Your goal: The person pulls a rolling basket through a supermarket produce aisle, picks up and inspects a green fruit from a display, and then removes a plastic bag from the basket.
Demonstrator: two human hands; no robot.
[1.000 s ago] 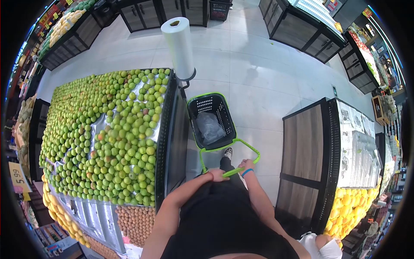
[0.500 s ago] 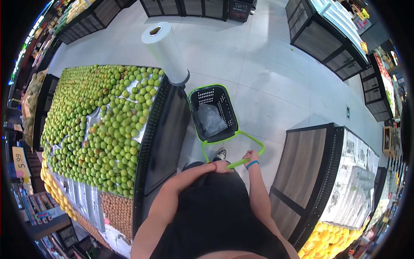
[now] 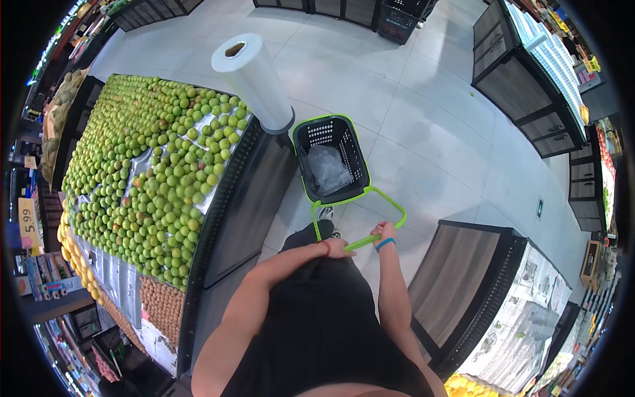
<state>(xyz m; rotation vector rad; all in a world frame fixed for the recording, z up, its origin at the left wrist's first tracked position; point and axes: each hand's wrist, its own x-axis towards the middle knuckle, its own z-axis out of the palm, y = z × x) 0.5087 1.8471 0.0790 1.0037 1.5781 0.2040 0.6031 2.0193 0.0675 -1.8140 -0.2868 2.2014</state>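
Observation:
A black shopping basket point(image 3: 362, 157) with green trim is in front of my body, its long green handle point(image 3: 401, 210) tilted back toward me. My left hand point(image 3: 338, 249), with a red band at the wrist, is closed around the near handle bar. Further right along the same bar, my right hand point(image 3: 383, 231) is also closed; a blue band circles that wrist. Inside the basket lies a clear plastic bag point(image 3: 329, 169), its contents hard to make out. Two shoe tips show below the basket.
Left of me slopes a display of green round fruit point(image 3: 165, 172), with a roll of plastic bags point(image 3: 254, 86) at its corner. A wood-panelled stand point(image 3: 460, 281) is close on my right. Tiled floor point(image 3: 423, 139) stretches ahead, with more cabinets point(image 3: 522, 79) beyond.
The surroundings have shifted in view: the right-hand stand sits lower and the far cabinets further right. A second shoe now shows. Both hands keep their hold on the handle.

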